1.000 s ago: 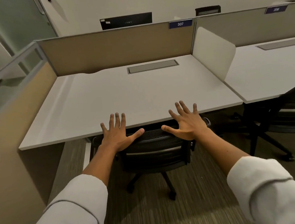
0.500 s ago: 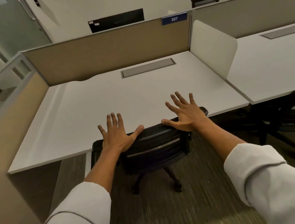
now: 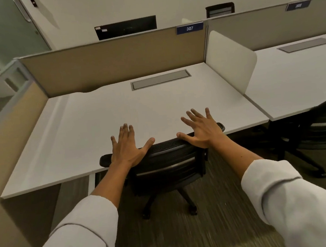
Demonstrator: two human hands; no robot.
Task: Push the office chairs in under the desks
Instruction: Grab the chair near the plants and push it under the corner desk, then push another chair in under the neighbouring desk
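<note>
A black mesh office chair [image 3: 167, 162] stands with its backrest against the front edge of the white desk [image 3: 137, 109] marked 307; its seat is hidden under the desktop. My left hand [image 3: 128, 147] lies flat on the left end of the backrest top, fingers spread. My right hand [image 3: 201, 129] rests the same way on the right end, palm on the rim and fingers reaching over the desktop. A second black chair [image 3: 303, 131] stands at the neighbouring desk [image 3: 294, 74] on the right, partly under it.
Tan partition panels [image 3: 114, 62] close the desk at the back and left. A white divider [image 3: 231, 59] separates the two desks. A grey cable hatch [image 3: 160, 79] sits in the desktop. Striped carpet [image 3: 215, 226] lies under my arms.
The chair has turned slightly, its right end now further over the desk edge. My hands stay flat on the backrest. My view has shifted left and back a little.
</note>
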